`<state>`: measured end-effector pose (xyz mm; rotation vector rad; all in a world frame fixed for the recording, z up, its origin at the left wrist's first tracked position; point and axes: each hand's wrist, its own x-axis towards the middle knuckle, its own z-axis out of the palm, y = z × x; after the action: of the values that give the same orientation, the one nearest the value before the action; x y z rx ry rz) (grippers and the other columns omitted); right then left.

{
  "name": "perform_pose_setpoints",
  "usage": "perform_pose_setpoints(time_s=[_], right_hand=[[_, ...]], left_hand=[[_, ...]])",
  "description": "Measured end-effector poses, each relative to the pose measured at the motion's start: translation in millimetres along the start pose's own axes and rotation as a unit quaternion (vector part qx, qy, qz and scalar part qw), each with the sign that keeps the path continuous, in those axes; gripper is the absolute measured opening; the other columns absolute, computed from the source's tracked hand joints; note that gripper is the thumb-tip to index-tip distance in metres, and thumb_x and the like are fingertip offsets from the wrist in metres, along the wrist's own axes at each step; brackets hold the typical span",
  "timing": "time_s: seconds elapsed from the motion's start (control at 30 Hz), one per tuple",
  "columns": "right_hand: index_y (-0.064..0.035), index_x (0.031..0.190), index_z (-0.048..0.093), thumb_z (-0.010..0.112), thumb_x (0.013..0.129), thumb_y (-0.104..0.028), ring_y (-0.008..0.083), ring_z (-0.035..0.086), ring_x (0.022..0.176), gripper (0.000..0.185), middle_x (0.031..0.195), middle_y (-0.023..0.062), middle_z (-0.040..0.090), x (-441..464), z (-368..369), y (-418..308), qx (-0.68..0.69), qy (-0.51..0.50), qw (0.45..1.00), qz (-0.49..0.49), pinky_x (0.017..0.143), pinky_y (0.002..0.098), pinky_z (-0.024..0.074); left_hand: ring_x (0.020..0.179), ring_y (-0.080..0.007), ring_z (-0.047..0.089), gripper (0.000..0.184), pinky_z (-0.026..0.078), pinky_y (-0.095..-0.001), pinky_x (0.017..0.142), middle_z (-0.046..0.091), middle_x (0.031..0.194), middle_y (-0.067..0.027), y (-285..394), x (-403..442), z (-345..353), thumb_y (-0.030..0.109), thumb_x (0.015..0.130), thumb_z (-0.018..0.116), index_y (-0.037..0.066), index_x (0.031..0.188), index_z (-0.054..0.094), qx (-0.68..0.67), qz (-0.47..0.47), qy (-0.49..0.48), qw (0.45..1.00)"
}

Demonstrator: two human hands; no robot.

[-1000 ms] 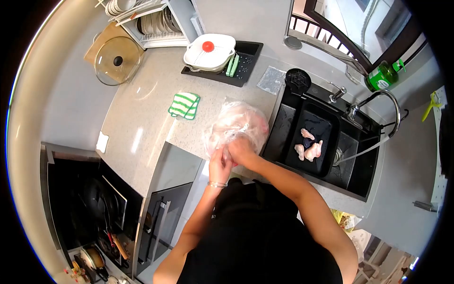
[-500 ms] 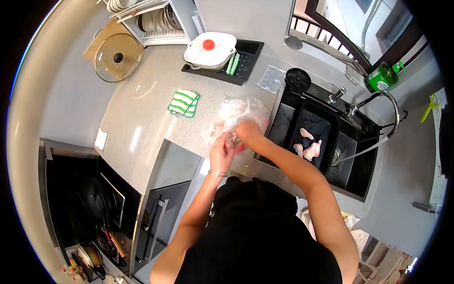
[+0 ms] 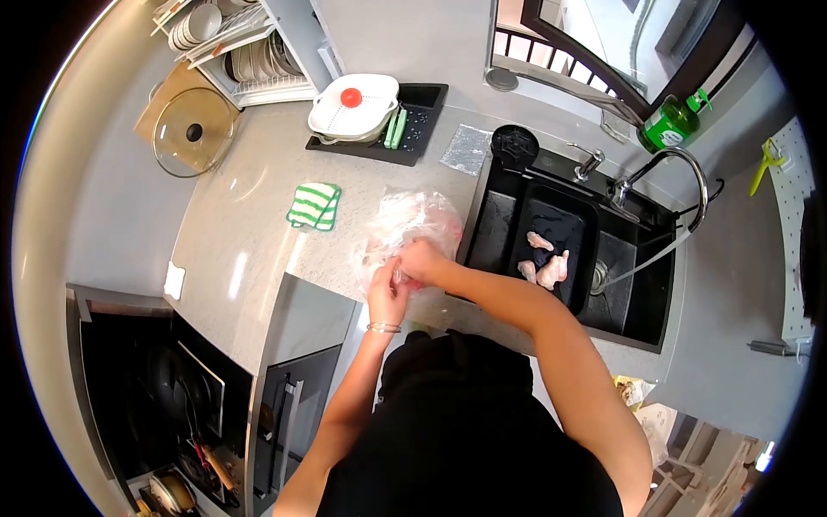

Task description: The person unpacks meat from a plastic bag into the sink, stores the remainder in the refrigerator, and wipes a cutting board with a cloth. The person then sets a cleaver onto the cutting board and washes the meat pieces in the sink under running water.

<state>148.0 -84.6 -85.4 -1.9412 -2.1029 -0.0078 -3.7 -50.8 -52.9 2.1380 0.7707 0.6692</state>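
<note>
While two bare hands meet near the front edge of a pale speckled table (image 3: pixel 245 202), a crumpled, see-through plastic bag (image 3: pixel 413 211) lies on it under and just beyond them, directly left of a black sink (image 3: pixel 491 231). Thin bracelets (image 3: pixel 384 327) circle the left wrist; the fingers of the left hand (image 3: pixel 388 295) are narrowed on the bag's near edge, holding its film. The right hand (image 3: pixel 422 260) is close against the left one at the bag, its fingers mostly hidden, so whether they grip anything cannot be told. Pinkish contents show through the plastic, too blurred to name. Inside the sink, a black tray (image 3: pixel 562 214) holds three pieces of raw chicken (image 3: pixel 553 270) grouped together. Farther left of the bag, a green-and-white striped cloth (image 3: pixel 314 207) lies flat. Toward the wall, a white colander (image 3: pixel 357 103) with a red round thing (image 3: pixel 351 97) in it stands on a dark drainboard (image 3: pixel 424 108).
</note>
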Motion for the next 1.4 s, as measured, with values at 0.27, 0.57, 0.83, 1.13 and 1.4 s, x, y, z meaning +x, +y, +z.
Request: perform_pose_setpoints(time_s=[0.27,0.57,0.83,1.13,1.4], right_hand=[[-0.0092,0.087,0.059,0.061,0.074,-0.017,0.0318,0.060,0.071,0.015,0.080,0.0093,0.059,-42.3,-31.4,0.5,0.163,0.049,0.985,0.005,0.063,0.0422,0.0483],[-0.0066,0.088,0.058,0.063,0.074,-0.008,0.0253,0.060,0.069,0.015,0.085,0.0074,0.056,-70.8,-77.0,-10.3,0.262,0.125,0.953,0.083,0.061,0.0321,0.0494],[-0.0032,0.094,0.055,0.060,0.087,-0.004,0.0122,0.062,0.078,0.008,0.092,0.0040,0.058,-118.3,-138.8,-29.7,0.579,0.272,0.739,0.212,0.069,0.0264,0.0521],[-0.0018,0.092,0.057,0.061,0.085,-0.001,0.0124,0.062,0.069,0.007,0.079,0.0067,0.063,-256.2,-49.2,93.2,0.520,0.382,0.582,0.495,0.064,0.0233,0.0507],[-0.0064,0.103,0.059,0.068,0.074,-0.005,0.0215,0.061,0.075,0.031,0.094,0.0107,0.059,-249.3,-24.3,117.6,0.106,0.215,0.797,0.554,0.066,0.0325,0.0494]], left_hand=[[0.060,-0.0128,0.052,0.047,0.046,-0.0249,0.056,0.057,0.085,-0.0079,15.5,-4.2,-12.7,-0.005,0.071,0.056,0.004,0.117,0.058,-0.025,-0.029,0.001,0.999],[0.059,-0.0194,0.053,0.041,0.045,-0.0305,0.056,0.054,0.078,-0.0109,22.6,-6.4,-8.0,-0.003,0.073,0.057,0.001,0.113,0.058,-0.021,-0.018,0.011,1.000],[0.061,-0.0185,0.053,0.053,0.045,-0.0292,0.057,0.055,0.083,-0.0120,20.1,-11.1,-8.3,-0.004,0.073,0.055,-0.002,0.126,0.049,-0.003,-0.065,-0.002,0.998],[0.063,-0.0211,0.057,0.051,0.047,-0.0312,0.058,0.059,0.088,-0.0146,27.3,-11.1,-6.1,-0.003,0.075,0.055,-0.004,0.126,0.048,-0.009,-0.050,-0.011,0.999],[0.067,-0.0279,0.060,0.053,0.049,-0.0343,0.061,0.056,0.086,-0.0189,20.3,-11.2,-7.1,-0.001,0.075,0.054,-0.006,0.126,0.045,0.028,-0.028,0.004,0.999]])
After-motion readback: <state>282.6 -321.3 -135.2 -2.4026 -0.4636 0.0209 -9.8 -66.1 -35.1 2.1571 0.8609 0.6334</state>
